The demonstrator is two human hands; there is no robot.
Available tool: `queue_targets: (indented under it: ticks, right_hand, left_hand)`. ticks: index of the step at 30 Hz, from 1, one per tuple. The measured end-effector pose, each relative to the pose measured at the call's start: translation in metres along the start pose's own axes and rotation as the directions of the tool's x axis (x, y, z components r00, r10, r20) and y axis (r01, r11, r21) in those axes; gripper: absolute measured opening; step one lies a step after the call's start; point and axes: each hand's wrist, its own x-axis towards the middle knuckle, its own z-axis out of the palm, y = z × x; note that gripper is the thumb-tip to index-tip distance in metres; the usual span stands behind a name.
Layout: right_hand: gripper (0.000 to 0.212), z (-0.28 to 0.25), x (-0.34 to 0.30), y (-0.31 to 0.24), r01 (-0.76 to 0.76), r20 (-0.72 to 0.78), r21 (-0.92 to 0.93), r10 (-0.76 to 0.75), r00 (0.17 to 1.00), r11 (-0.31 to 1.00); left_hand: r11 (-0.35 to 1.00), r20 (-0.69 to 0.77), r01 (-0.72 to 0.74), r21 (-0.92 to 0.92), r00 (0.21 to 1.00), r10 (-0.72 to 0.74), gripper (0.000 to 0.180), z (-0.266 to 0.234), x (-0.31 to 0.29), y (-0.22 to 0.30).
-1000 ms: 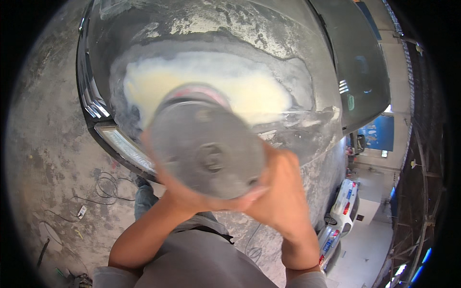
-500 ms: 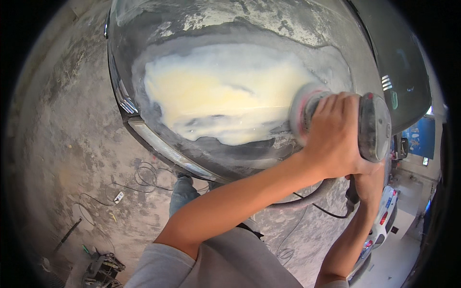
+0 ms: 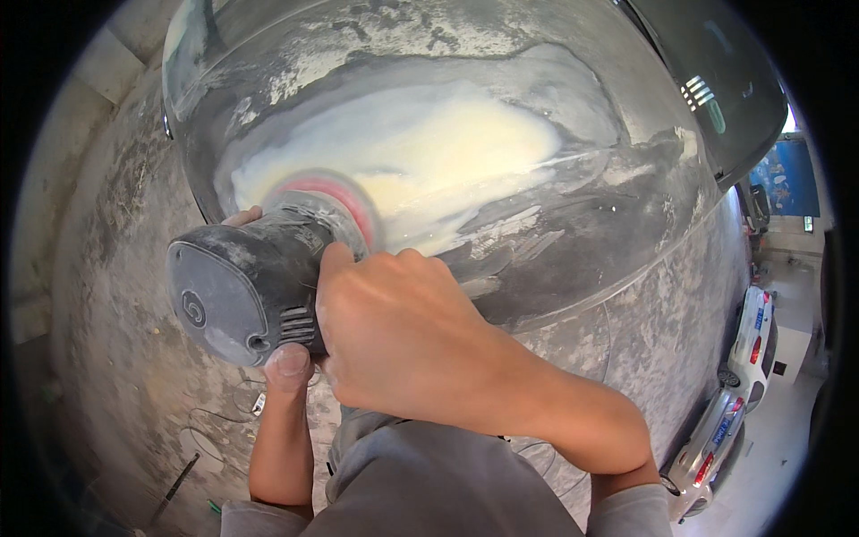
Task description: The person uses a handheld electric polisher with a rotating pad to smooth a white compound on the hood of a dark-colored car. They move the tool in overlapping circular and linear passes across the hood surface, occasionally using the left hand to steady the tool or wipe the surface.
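Note:
Both my hands are closed around a dark, dusty power sander [image 3: 237, 282] at the left part of a grey car body panel [image 3: 555, 246]. My right hand [image 3: 403, 322] reaches across and grips the sander's near right side. My left hand [image 3: 289, 365] holds it from beneath and the left; its thumb shows at the bottom of the body and fingertips at the far edge, the rest hidden. The blurred round pad [image 3: 353, 201], edged in red, lies against the left end of a cream-yellow filler patch [image 3: 447, 143]. Grey scuffed areas surround the patch.
A dark car window [image 3: 725, 107] and frame stand at upper right. Cables and a white socket strip [image 3: 259, 403] lie on the stained concrete floor [image 3: 116, 313] at lower left. Farther right are a white car [image 3: 747, 340] and a silver car [image 3: 707, 447].
Both hands have carried the sander from the right end of the filler patch to its left end. My right arm now crosses in front, where my left arm did before. The view has shifted.

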Motion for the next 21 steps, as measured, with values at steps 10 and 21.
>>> queue_targets:
  ticks: [10,21]
  right_hand:
    - [0.049,-0.101,-0.086,0.068,-0.403,-0.158,0.138,0.422,0.893,0.905]
    - [0.046,-0.115,-0.111,0.088,-0.482,-0.127,0.267,0.526,0.841,0.834]
  left_hand:
    - [0.919,0.373,-0.309,0.245,0.905,0.204,0.110,0.139,0.044,-0.083]
    - [0.831,0.435,-0.438,0.344,0.858,0.272,0.106,0.165,0.049,-0.098]
